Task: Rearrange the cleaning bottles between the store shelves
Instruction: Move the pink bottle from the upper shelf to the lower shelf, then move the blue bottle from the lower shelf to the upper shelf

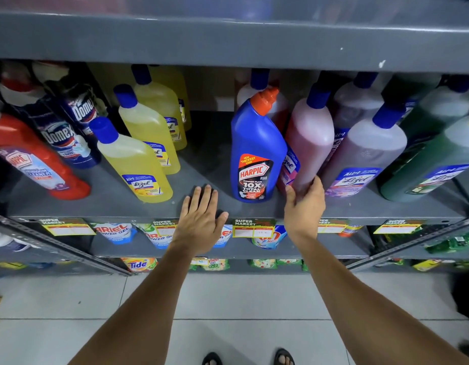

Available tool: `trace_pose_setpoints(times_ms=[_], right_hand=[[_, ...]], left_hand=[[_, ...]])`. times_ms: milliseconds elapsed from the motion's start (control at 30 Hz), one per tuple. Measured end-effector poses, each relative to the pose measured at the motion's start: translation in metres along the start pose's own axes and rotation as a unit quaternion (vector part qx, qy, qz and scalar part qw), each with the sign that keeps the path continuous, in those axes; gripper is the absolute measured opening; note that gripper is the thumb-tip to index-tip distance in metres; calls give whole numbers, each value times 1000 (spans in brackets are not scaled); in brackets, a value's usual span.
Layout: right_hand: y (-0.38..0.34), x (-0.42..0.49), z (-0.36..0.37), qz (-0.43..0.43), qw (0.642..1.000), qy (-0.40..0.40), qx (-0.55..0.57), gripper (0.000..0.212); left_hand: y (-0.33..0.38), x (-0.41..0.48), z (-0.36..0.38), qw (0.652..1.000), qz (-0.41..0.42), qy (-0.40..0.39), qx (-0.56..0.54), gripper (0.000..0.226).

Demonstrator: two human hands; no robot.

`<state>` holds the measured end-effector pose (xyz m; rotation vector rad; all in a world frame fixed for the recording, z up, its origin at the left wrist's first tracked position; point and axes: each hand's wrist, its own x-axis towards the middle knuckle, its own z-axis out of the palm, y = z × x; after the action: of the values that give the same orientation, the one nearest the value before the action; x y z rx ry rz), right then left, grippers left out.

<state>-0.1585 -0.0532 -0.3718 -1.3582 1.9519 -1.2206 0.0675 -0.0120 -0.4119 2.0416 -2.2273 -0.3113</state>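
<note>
A blue Harpic bottle with an orange cap stands on the grey shelf, near the middle. Right beside it stands a pink Lizol bottle with a blue cap. My right hand wraps around the base of the pink bottle, thumb on its left side, fingers on the right. My left hand lies flat and open at the shelf's front edge, in the bare gap left of the Harpic bottle, holding nothing.
Yellow Lizol bottles stand left of the gap, with dark blue Domex bottles and a red Harpic bottle further left. Lavender and green Lizol bottles fill the right. An upper shelf overhangs. Detergent pouches sit below.
</note>
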Motion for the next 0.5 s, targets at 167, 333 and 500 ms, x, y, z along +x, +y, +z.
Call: trace_pose_setpoints(times_ms=[167, 333, 500], right_hand=[[-2, -46, -7, -39, 999, 23, 29, 60], [-49, -49, -17, -193, 980, -21, 47, 62], [-96, -3, -16, -225, 967, -114, 24, 89]], left_hand=[[1, 0, 0, 1000, -4, 3, 11, 81], [0, -1, -3, 1000, 1, 5, 11, 81], [-4, -3, -5, 1000, 17, -19, -1, 83]])
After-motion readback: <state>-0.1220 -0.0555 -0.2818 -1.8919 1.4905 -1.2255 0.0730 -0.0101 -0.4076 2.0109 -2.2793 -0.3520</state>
